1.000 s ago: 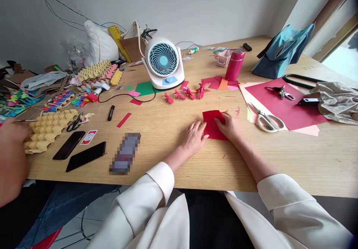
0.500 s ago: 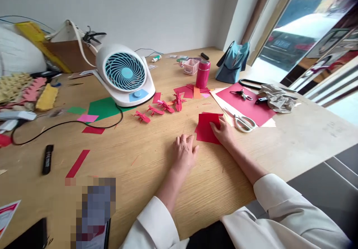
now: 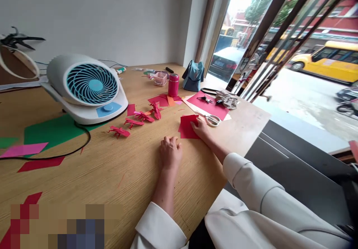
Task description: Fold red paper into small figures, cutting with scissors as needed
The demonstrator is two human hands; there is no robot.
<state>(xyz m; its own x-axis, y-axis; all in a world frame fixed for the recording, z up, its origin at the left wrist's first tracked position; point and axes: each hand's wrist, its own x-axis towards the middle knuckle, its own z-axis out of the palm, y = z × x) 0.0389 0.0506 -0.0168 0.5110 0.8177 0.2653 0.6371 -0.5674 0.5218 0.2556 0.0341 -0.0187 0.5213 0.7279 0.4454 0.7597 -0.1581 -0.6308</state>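
Note:
My right hand [image 3: 200, 126] grips the right edge of a red paper square [image 3: 187, 127]. The thumb lies on top of it, while the other fingers are partly hidden. Another reddish sheet peeks out from under the square. To the left, my left hand [image 3: 170, 152] rests on the wooden table [image 3: 134, 189], fingers curled in, with nothing seen in it. White-handled scissors [image 3: 213, 120] lie just beyond my right hand. Several folded red paper figures [image 3: 144, 116] stand in a slanting row beyond my left hand.
A white fan [image 3: 92, 84] stands at the left on green paper [image 3: 50, 129], its black cable [image 3: 81, 150] trailing. Farther back are a pink flask [image 3: 173, 85], a pink basket [image 3: 160, 79] and a blue bag [image 3: 193, 76]. Keys [image 3: 205, 99] and crumpled paper [image 3: 228, 100] lie on a larger red sheet [image 3: 195, 100].
The view has swung to the right, so the table things sit farther left and more of the street shows. My left fingers are more curled. The right hand keeps hold of the red paper.

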